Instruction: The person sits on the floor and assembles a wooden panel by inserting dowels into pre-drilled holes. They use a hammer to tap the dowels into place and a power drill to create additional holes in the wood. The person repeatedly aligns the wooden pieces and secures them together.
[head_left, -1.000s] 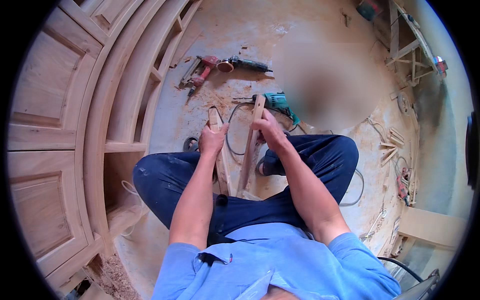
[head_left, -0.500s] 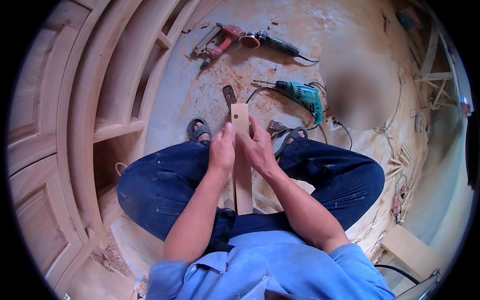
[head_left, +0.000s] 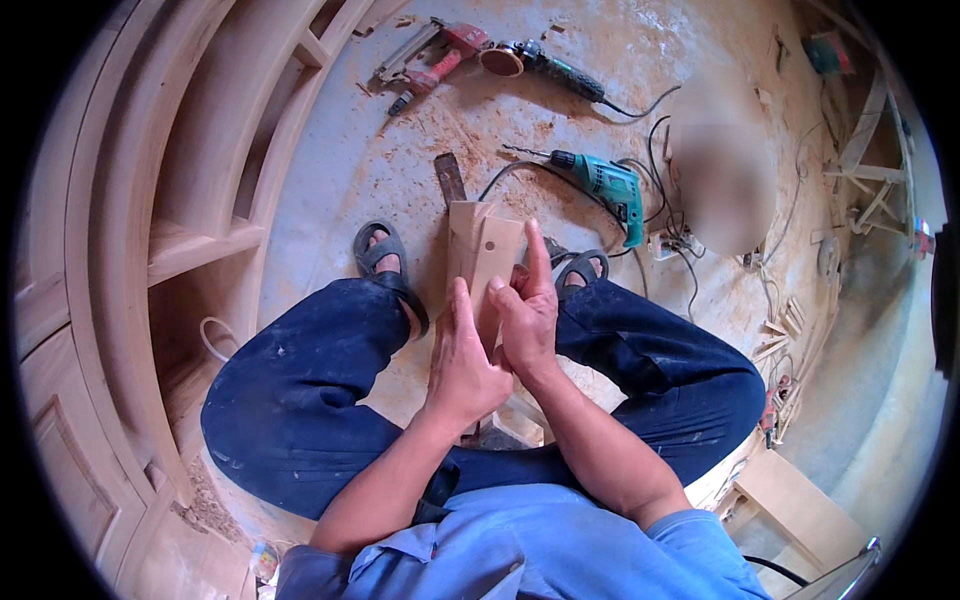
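Note:
I sit on a low seat with knees apart, and both hands hold a pale wooden piece (head_left: 480, 250) upright between my legs. My left hand (head_left: 462, 362) grips its lower left side. My right hand (head_left: 527, 310) presses on its right edge, one finger stretched up along the wood. The piece has a small dark hole on its face and an angled top end. Its lower part is hidden behind my hands. A dark flat strip (head_left: 449, 178) lies on the floor just beyond it.
A teal electric drill (head_left: 605, 183) with its cord lies on the dusty floor ahead. Farther off lie a red tool (head_left: 440, 55) and a dark power tool (head_left: 545, 65). Curved wooden cabinetwork (head_left: 150, 220) fills the left. Wood offcuts (head_left: 785, 330) lie right.
The view tilted down and the hands drew the wooden piece closer to my body. The right hand shifted from the top of the piece to its right edge.

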